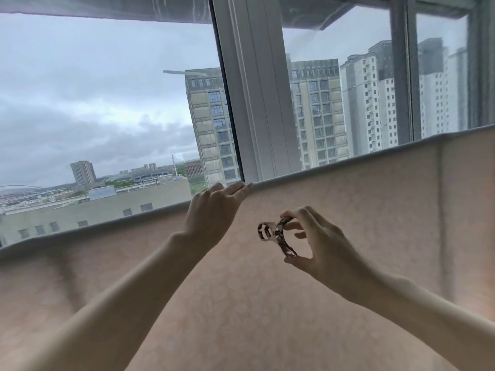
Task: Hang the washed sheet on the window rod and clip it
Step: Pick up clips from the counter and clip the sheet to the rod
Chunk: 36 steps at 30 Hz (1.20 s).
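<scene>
Left hand (214, 207) rests flat-fingered on the pale pink sheet's (348, 210) top edge; right hand (316, 242) pinches a clear plastic clip (278, 236) just beside it.

We're high up inside a flat, right at a big window (107, 103), and everything points to a home laundry spot. White window frames (254, 89) split the glass into panes, and through them residential tower blocks (316, 111) stand close by, with low rooftops (93, 204) and a grey, cloudy sky (93, 62) beyond. Across the bottom of the view a pale pink patterned sheet (348, 210) hangs draped along the window line, its folded top edge running from left to right. Another stretch of fabric (107, 9) hangs overhead along the top. Household washing drying indoors, several storeys above the street.
</scene>
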### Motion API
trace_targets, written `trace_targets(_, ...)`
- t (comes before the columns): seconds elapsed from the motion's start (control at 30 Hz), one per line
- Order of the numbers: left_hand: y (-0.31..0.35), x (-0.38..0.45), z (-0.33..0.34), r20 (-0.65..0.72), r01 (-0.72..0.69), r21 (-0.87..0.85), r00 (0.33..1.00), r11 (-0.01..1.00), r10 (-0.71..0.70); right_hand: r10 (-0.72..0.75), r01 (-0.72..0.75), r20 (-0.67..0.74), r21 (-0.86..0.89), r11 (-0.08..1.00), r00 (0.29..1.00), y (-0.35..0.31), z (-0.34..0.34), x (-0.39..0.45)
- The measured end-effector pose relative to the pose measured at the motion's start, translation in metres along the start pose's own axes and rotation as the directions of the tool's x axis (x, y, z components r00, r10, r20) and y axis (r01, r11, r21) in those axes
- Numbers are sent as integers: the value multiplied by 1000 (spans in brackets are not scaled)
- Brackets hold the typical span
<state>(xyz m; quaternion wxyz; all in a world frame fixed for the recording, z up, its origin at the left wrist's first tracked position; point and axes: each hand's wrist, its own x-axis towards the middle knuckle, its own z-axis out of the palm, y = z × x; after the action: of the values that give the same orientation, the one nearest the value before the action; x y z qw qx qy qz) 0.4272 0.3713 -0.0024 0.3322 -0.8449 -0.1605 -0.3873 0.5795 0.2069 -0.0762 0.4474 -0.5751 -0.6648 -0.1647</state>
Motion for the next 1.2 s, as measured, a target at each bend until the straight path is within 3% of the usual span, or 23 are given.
trace_targets(0.43, 53, 39, 36, 2, 12, 146, 1000, 989, -12, 40, -40, -20, 12, 999, 999, 67, -38, -14)
trace_targets(0.7, 89, 70, 55, 45, 12, 137, 999, 990, -18, 33, -33, -51, -11, 999, 998, 92, -59, -13)
trace_targets(1.2, 129, 111, 110, -130, -1, 277, 991, 961, 38, 51, -55, -58, -72, 996, 997, 154, -97, 0)
